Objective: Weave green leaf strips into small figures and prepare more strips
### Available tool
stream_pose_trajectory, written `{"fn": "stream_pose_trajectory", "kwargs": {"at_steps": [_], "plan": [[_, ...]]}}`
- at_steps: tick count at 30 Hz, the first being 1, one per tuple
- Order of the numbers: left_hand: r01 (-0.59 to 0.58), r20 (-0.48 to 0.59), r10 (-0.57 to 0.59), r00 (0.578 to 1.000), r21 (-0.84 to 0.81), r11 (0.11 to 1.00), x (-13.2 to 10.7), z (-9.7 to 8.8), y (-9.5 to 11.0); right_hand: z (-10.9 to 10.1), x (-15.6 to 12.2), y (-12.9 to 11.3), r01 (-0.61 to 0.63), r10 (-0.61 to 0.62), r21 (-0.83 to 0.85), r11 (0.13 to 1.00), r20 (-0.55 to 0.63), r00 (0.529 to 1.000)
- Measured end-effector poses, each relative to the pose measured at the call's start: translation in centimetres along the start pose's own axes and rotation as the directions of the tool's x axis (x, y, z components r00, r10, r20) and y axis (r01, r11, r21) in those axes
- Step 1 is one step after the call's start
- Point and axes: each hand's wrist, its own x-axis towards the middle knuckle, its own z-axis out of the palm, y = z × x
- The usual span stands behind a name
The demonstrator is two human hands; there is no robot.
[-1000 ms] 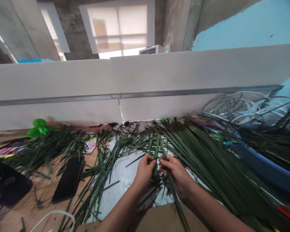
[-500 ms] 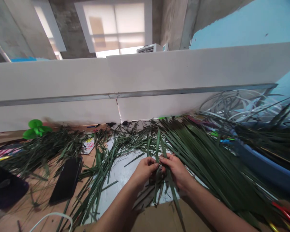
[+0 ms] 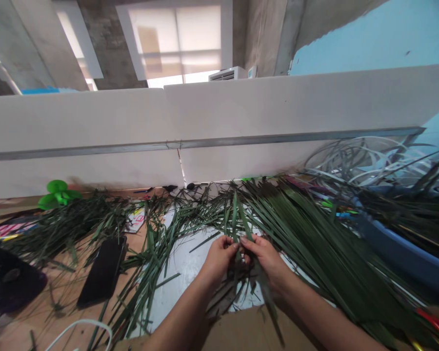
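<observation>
My left hand (image 3: 221, 254) and my right hand (image 3: 262, 253) are close together over the white board (image 3: 181, 270). Thumb and fingers of my left hand pinch one long green leaf strip (image 3: 234, 217). A second leaf strip (image 3: 247, 222) is pinched in my right hand, its lower end hanging down past the wrist. Both strips point away from me and nearly meet at the top. What lies between the fingertips is partly hidden. Dark leaf scraps (image 3: 225, 297) lie beneath my hands.
A pile of long green leaves (image 3: 314, 239) lies to the right, beside a blue tub (image 3: 398, 243). Leaf cuttings (image 3: 157, 248), a black phone (image 3: 101, 273) and a green three-bladed object (image 3: 58, 195) lie left. White coiled strips (image 3: 358, 156) rest against the white partition (image 3: 241, 112).
Both hands stay pinched on the strips with only slight finger movement. The strips' tops have shifted a little left, and the right strip's lower end has swung slightly right.
</observation>
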Motion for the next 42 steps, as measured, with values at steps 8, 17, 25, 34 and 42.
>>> {"fn": "stream_pose_trajectory", "kwargs": {"at_steps": [8,17,25,34,42], "plan": [[-0.009,-0.038,0.009,0.999,0.010,1.000,0.6,0.0,-0.7,0.2,0.0,-0.2,0.021,-0.018,-0.062,0.998,0.035,0.999],[0.068,0.065,-0.072,0.995,0.059,0.996,-0.3,0.0,0.6,0.1,0.2,-0.5,0.087,-0.090,-0.117,0.989,-0.020,0.996],[0.054,0.213,-0.089,0.973,0.163,0.985,-1.0,0.1,1.3,-0.5,0.4,-0.7,0.098,-0.118,-0.148,0.984,-0.131,0.984],[0.041,0.191,-0.068,0.979,0.140,0.989,-0.6,-0.1,0.4,-0.2,0.1,-0.9,0.127,-0.151,-0.148,0.981,-0.166,0.974],[0.028,0.082,-0.043,0.996,0.178,0.984,0.4,-0.9,-0.6,-0.7,0.6,-1.1,0.173,-0.197,-0.135,0.976,-0.185,0.963]]}}
